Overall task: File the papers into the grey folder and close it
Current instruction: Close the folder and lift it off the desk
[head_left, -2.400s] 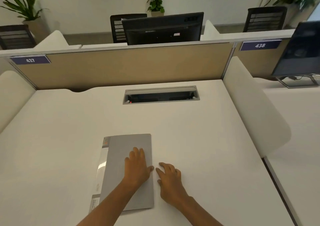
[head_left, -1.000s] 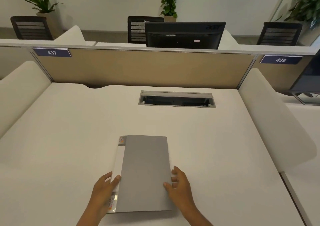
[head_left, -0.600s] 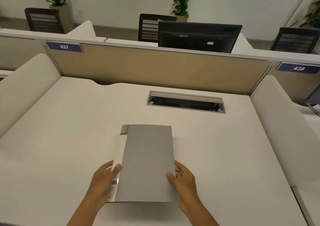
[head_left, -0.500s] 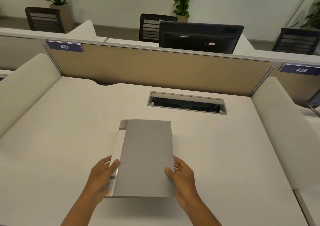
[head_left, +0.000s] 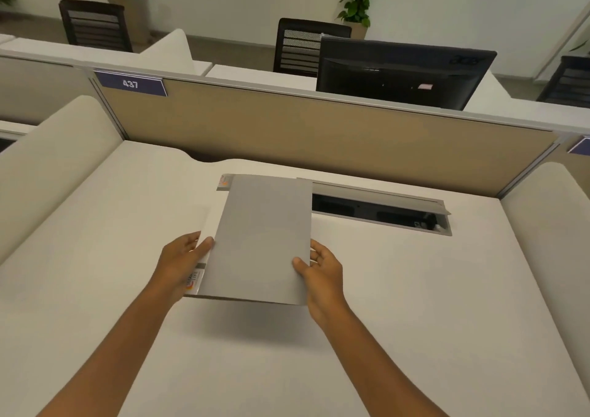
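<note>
Folder (head_left: 261,241) closed, grey cover up, held between my two hands and lifted off the desk (head_left: 399,305); its shadow falls on the desk under the near edge. Far end tilts away from me, toward the cable slot (head_left: 380,207). White spine strip with a small printed label runs along the side by my left hand. No loose papers in view anywhere, so I judge they are inside already; cannot see them to confirm.

Left hand (head_left: 183,261) grips the spine edge, thumb on top of the cover, fingers below. Right hand (head_left: 322,268) pinches the open edge, thumb on top, fingers curled beneath. Both hold near the close end only; the far half hangs unsupported.

Outward: desk bare around my hands. Cable slot lies beyond my right hand, lid propped open, partly hidden by the folder's far corner. Divider (head_left: 319,135) stands past that, tag 437 up beyond my left hand, monitor (head_left: 399,78) behind it.

Risks, as I read them:
- My right pinch is what keeps the cover shut. Loosen it and the open edge could gape, letting sheets slide out the far, lower end.
- Tilt the far end down more and papers could creep toward the slot.
- Setting down too far forward, the corner could catch the slot's raised lid.
- Thin cover could bend under a near-end grip.
</note>
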